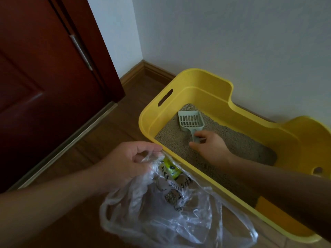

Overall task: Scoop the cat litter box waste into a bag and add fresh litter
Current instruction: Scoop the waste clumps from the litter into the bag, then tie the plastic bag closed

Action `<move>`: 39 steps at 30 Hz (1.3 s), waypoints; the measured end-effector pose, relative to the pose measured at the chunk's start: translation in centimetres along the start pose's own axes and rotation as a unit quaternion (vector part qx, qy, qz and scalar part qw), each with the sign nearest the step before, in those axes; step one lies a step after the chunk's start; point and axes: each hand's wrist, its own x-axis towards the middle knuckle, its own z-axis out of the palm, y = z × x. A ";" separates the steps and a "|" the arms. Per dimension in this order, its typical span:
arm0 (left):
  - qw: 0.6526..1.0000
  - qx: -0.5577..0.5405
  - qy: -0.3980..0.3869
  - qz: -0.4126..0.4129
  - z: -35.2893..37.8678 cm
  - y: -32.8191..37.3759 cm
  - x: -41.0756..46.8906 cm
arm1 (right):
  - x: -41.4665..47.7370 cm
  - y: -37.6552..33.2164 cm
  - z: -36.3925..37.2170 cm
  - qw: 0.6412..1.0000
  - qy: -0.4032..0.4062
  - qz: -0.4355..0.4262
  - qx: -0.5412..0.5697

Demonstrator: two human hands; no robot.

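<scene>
One view: head camera, looking down on both hands at a corner of the room.
Litter box [148, 111]: yellow, on the wood floor [111, 133] against the wall [232, 42]; grey litter [223, 140] covers its bottom.
Scoop [191, 120]: pale and slotted, lying on the litter at the far left end of the box. Its long axis runs from the handle, nearest the person, to the slotted bowl pointing toward the wall.
Right hand [210, 146]: inside the box and the nearer hand to the scoop, forearm crossing the near rim. Forefinger and thumb curl round the handle's end and appear to grasp it.
Left hand [129, 161]: outside the box, off its near left corner, fingers curled and gripping the bag's rim.
Bag [161, 215]: clear plastic, hanging just beside the near wall of the box with its mouth slack. A printed wrapper [171, 169] shows through.
Key relation: the bag lies left of the scoop and nearer the person, so a loaded scoop would probably travel back over the near rim.
Step in hand: judged the start of scooping; no load shows in the bowl.
</scene>
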 end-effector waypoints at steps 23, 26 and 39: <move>0.997 0.075 0.005 -0.015 0.3 1.6 -2.7 | -6.6 -2.1 -4.4 0.996 -0.038 -0.072 0.040; 0.996 0.087 0.010 -0.005 0.4 1.5 -3.8 | -8.4 -2.6 -5.1 0.995 -0.041 -0.084 0.029; 0.989 0.145 0.028 0.002 -1.4 -1.4 -7.7 | -16.8 -3.0 -5.2 0.989 -0.074 -0.120 -0.033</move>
